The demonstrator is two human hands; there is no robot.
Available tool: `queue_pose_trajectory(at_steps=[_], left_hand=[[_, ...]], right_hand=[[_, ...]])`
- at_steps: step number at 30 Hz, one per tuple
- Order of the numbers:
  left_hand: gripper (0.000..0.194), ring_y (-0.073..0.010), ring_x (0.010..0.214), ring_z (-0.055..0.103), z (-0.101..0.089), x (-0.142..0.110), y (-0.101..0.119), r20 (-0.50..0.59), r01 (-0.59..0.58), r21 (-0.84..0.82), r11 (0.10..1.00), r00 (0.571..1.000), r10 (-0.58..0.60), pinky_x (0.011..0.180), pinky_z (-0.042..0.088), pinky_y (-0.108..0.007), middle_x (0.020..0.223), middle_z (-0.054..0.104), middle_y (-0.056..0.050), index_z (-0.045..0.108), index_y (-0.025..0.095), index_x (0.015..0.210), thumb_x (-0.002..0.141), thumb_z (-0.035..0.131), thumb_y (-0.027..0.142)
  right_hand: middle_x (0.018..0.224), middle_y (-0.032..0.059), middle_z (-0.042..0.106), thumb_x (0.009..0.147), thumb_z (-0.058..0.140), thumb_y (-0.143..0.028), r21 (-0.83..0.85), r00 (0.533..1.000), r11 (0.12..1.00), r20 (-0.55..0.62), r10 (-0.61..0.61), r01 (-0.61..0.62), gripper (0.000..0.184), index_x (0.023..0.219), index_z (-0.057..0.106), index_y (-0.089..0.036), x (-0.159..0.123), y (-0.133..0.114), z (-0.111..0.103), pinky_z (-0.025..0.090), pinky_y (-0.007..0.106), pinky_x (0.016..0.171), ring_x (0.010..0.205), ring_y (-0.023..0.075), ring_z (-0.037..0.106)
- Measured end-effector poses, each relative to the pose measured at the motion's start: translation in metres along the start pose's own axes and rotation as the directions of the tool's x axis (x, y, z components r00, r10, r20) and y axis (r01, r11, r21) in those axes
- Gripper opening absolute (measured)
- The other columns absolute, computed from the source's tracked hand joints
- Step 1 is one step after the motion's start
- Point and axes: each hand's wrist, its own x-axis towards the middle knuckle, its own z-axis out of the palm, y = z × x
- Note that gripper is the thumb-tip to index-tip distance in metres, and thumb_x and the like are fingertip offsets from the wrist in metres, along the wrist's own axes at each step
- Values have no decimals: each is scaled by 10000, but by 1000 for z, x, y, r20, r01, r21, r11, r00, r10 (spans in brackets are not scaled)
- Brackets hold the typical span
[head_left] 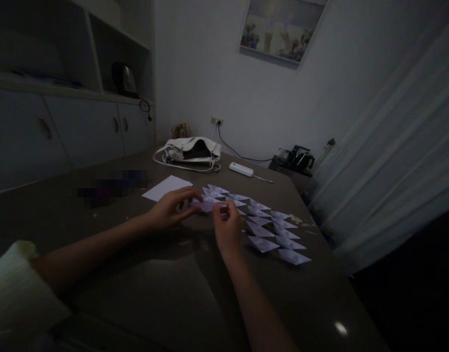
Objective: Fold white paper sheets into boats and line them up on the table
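Both hands pinch one small folded paper (206,206) above the table, a pale piece partly covered by the fingers. My left hand (169,208) grips its left end between thumb and fingertips. At the other end, the thumb and fingers of my right hand (227,227) are closed on it. Just beyond and to the right, several folded white paper boats (263,244) stand in slanting rows on the dark table (165,293). Behind my left hand lie flat white paper sheets (165,187).
A white handbag (195,149) sits open at the back of the table, with a white power bank (241,169) and short cable to its right. A blurred-out patch (112,188) covers something on the left. The table's right edge (319,232) runs beside the paper boats.
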Motion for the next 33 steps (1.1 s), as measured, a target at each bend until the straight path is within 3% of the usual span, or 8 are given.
queue_pose_trajectory(at_steps=[3, 8, 14, 21, 28, 33], left_hand=[[175, -195, 938, 576, 0, 0, 0, -6, -78, 3, 997, 997, 78, 721, 479, -277, 1070, 588, -69, 628, 202, 1016, 866, 601, 287], [152, -180, 910, 583, 2, 1, -3, 35, -58, -16, 998, 998, 59, 703, 478, -264, 1072, 576, -74, 638, 195, 991, 917, 514, 243], [153, -174, 862, 591, 0, 3, -3, 10, -41, -65, 997, 999, 42, 667, 483, -248, 1014, 600, -82, 612, 164, 958, 935, 482, 240], [153, -180, 914, 588, 2, 3, -4, 36, -98, -47, 994, 994, 100, 783, 490, -290, 999, 593, -79, 632, 162, 928, 933, 492, 222], [167, -186, 947, 586, -4, 5, -21, 120, -135, 22, 991, 984, 131, 822, 476, -300, 1099, 577, -90, 676, 183, 948, 925, 515, 223], [179, -175, 866, 586, -14, 6, -38, 187, -134, 69, 989, 975, 119, 776, 468, -279, 988, 575, -63, 731, 216, 900, 902, 554, 246]], right_hand=[[690, 22, 639, 834, 546, -412, 26, 999, 999, -34, 22, -21, 222, 828, 562, -191, 2, 2, -1, 446, 252, 544, 588, 167, 596], [649, 22, 626, 873, 484, -426, 52, 1000, 998, 9, 19, -20, 247, 786, 541, -202, 2, 4, -1, 437, 254, 519, 578, 181, 614], [551, 2, 579, 918, 409, -398, 42, 1000, 999, 24, 12, -13, 296, 702, 487, -210, 2, 3, -4, 404, 252, 496, 475, 159, 552], [550, -6, 553, 903, 435, -383, 13, 999, 999, -7, -44, 44, 311, 656, 477, -198, 2, 2, -5, 384, 240, 510, 493, 144, 527], [603, -3, 578, 906, 429, -368, -29, 995, 999, -102, -18, 15, 248, 854, 575, -174, 4, 7, -5, 395, 242, 558, 552, 157, 566], [590, -9, 570, 912, 414, -338, -31, 993, 999, -118, -14, 10, 233, 838, 569, -182, 5, 7, -8, 401, 244, 565, 553, 161, 580]])
